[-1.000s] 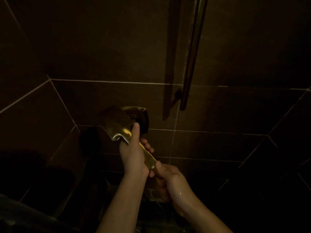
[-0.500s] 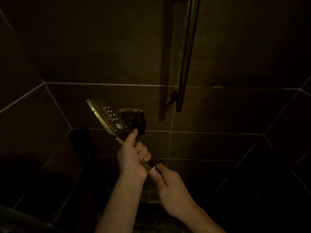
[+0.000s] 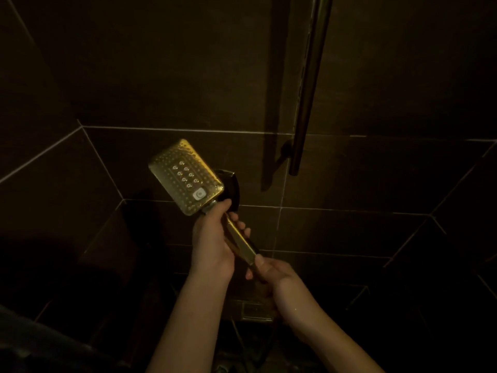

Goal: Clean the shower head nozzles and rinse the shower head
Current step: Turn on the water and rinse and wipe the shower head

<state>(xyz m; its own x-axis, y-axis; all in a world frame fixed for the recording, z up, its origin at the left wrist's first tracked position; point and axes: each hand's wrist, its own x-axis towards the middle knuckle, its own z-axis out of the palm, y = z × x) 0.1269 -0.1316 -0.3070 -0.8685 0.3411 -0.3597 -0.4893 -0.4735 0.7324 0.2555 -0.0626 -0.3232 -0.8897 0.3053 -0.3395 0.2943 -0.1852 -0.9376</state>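
Centre of frame, the rectangular gold metal shower head (image 3: 185,176) faces the camera — nozzle face visible. The left hand (image 3: 212,243) grips its handle; the right hand (image 3: 271,275) grips the handle's lower end.

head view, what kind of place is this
Most likely a dim tiled shower stall: dark brown wall tiles with pale grout, a vertical metal rail, and a gold rectangular handheld shower head gripped by both hands.
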